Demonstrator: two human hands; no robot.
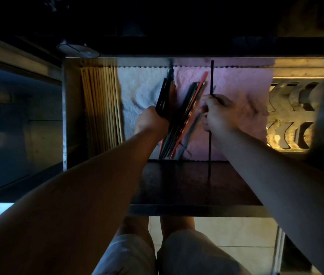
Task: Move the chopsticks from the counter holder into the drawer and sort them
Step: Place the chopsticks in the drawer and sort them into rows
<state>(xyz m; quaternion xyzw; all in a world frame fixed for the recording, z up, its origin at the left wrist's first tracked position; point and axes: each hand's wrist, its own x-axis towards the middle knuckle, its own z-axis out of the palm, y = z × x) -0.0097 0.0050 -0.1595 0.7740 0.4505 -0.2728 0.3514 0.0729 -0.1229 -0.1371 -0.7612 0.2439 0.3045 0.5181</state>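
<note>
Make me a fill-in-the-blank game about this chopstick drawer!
The left hand grips a dark bundle of ____.
The right hand pinches ____ black chopstick.
The pale wooden chopsticks lie on the ____ side of the drawer.
Missing words: chopsticks, one, left.

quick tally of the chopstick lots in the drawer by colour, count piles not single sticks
pale wooden row: 1
dark bundle in left hand: 1
mixed red and dark pile: 1
single black stick in right hand: 1
total: 4
</note>
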